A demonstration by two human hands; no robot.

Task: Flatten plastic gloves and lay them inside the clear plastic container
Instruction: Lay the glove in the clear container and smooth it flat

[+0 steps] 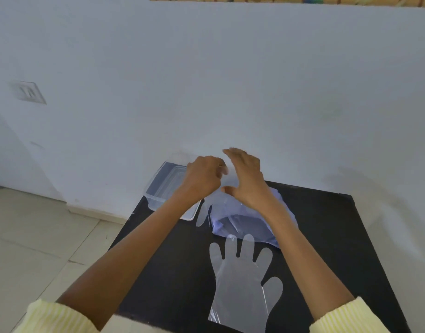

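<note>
Two hands up over the table's far edge: left hand pinching a filmy glove, right hand spread loose beside it. Smoothing comes next, I'd say, then left into the clear container at the far-left corner. One flattened glove waits near; the bluish bag crowds the middle.

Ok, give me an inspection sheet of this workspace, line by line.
Surface: black table, against a white wall.
Job's things: flattened plastic glove at the near edge; clear plastic container at the far left corner; another glove beside it.
Clutter: bluish plastic bag mid-table.
Grippers: left hand pinching thin plastic; right hand open above the bag.
Cables: nothing seen.
Surroundings: wall socket, tiled floor.
</note>
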